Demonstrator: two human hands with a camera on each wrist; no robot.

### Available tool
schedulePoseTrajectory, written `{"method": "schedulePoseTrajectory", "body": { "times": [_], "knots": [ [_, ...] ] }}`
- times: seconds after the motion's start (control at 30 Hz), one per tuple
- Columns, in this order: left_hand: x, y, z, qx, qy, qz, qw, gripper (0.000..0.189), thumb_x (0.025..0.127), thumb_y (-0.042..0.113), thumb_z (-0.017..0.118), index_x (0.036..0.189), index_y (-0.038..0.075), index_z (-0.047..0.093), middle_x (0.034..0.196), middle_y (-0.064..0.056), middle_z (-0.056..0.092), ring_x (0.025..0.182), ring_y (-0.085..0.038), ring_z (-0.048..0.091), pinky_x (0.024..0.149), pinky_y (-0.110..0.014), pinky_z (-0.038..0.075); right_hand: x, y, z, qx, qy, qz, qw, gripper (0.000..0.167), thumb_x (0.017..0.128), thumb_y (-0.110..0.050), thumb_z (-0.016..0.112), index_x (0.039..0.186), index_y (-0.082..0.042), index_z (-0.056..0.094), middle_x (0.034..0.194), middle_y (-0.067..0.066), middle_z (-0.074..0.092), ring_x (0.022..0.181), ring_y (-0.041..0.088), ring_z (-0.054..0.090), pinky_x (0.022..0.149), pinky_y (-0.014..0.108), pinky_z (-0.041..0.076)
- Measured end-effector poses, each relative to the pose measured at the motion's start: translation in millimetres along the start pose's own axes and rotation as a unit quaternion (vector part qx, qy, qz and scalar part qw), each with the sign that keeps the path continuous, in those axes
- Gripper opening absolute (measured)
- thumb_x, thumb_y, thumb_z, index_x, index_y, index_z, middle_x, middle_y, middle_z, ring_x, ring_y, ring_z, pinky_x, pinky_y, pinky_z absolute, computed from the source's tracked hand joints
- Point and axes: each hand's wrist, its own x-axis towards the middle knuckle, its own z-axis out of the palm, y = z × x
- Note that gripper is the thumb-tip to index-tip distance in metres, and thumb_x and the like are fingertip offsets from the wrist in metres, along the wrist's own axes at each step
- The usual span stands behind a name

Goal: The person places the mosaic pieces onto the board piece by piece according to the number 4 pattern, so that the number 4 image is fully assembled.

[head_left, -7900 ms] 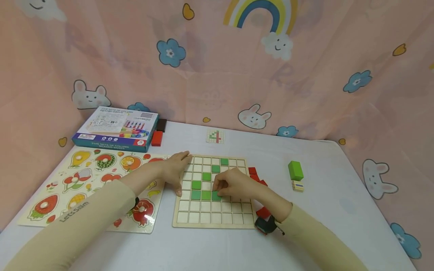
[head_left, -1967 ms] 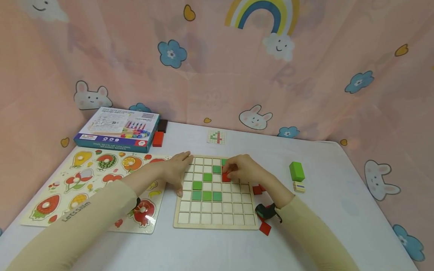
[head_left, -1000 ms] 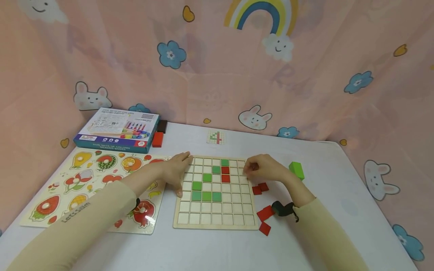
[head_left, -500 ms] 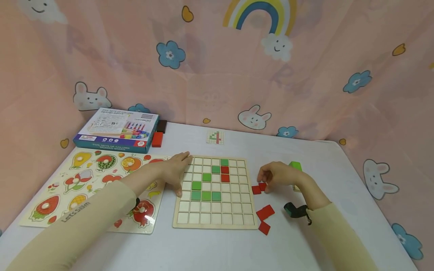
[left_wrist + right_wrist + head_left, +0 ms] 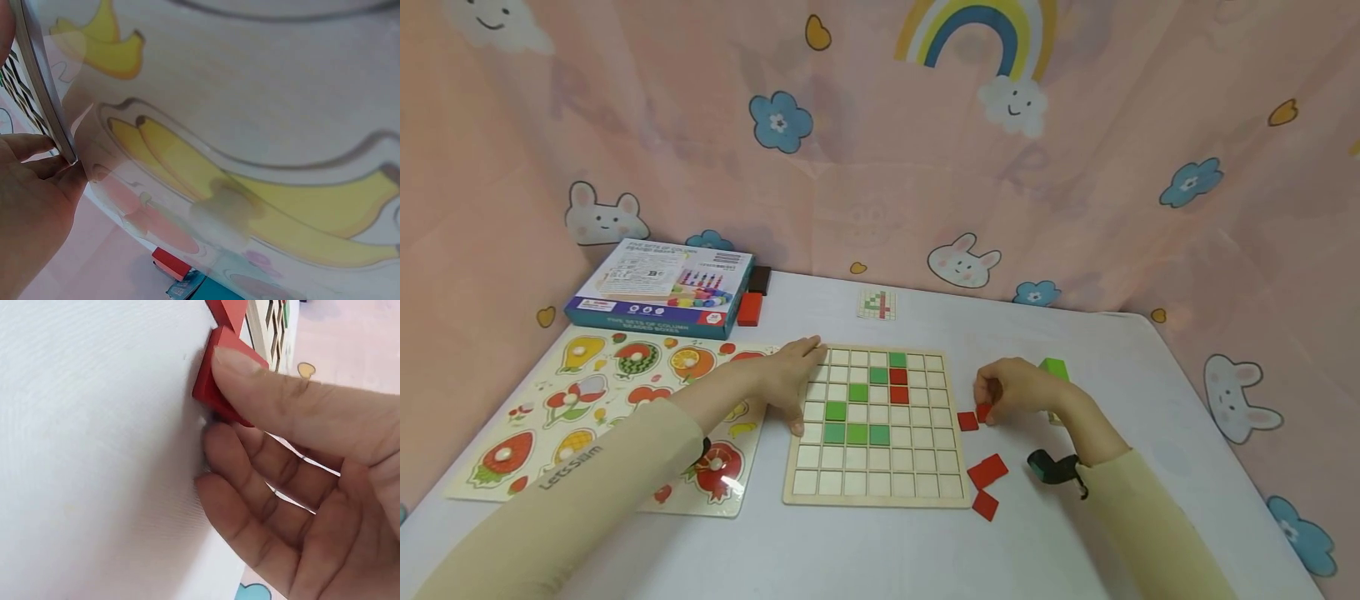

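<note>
We see a red tile just right of the grid board, pinched in the right hand. The left hand, spread, touches the board's left edge. Farther back on the white tabletop lies a small patterned card.

Room nearside of grid board; red tiles clutter right side.
</note>
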Motion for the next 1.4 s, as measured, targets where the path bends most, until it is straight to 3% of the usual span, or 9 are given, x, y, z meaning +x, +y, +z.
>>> {"method": "schedulePoseTrajectory", "body": {
  "times": [0.27, 0.7, 1.03, 1.4],
  "knots": [
    [0.4, -0.6, 0.2, 0.003, 0.003, -0.001, 1.0000, 0.129, 0.061, 0.034, 0.094, 0.156, -0.003, 0.015, 0.165, -0.026, 0.007, 0.154, -0.045, 0.009, 0.125, -0.057, 0.018, -1.7, -4.3, -7.5, 0.000, 0.027, -0.018, 0.9995, 0.008, 0.084, -0.008, 0.073, 0.087, -0.012, 0.067, 0.084, 0.002, 0.064, 0.079, 0.017, 0.055, 0.066, 0.027, 0.049],
    [0.0, 0.8, -1.3, 0.000, 0.002, -0.001, 1.0000, 0.129, 0.061, 0.034, 0.094, 0.156, -0.002, 0.015, 0.166, -0.025, 0.006, 0.154, -0.046, 0.008, 0.125, -0.057, 0.018, 10.2, -30.5, 0.4, 0.049, 0.107, -0.086, 0.9892, 0.012, 0.087, -0.010, 0.072, 0.097, -0.015, 0.073, 0.091, 0.002, 0.069, 0.084, 0.017, 0.059, 0.070, 0.027, 0.052],
    [0.2, 1.7, -1.7, -0.002, -0.002, -0.003, 1.0000, 0.129, 0.062, 0.034, 0.094, 0.157, -0.001, 0.014, 0.166, -0.024, 0.005, 0.154, -0.045, 0.008, 0.125, -0.057, 0.019, 20.2, -65.8, 19.2, 0.074, 0.084, -0.107, 0.9880, 0.011, 0.086, -0.011, 0.075, 0.095, -0.016, 0.072, 0.088, 0.001, 0.068, 0.081, 0.015, 0.058, 0.071, 0.026, 0.052],
    [-2.0, 2.4, -2.6, -0.002, 0.000, -0.003, 1.0000, 0.128, 0.061, 0.033, 0.094, 0.156, -0.002, 0.015, 0.165, -0.026, 0.007, 0.154, -0.046, 0.009, 0.125, -0.058, 0.018, 30.4, -82.3, 35.4, 0.053, 0.057, -0.151, 0.9854, 0.011, 0.085, -0.006, 0.075, 0.092, -0.014, 0.071, 0.083, -0.001, 0.068, 0.078, 0.010, 0.060, 0.073, 0.021, 0.053]
  ]
}}
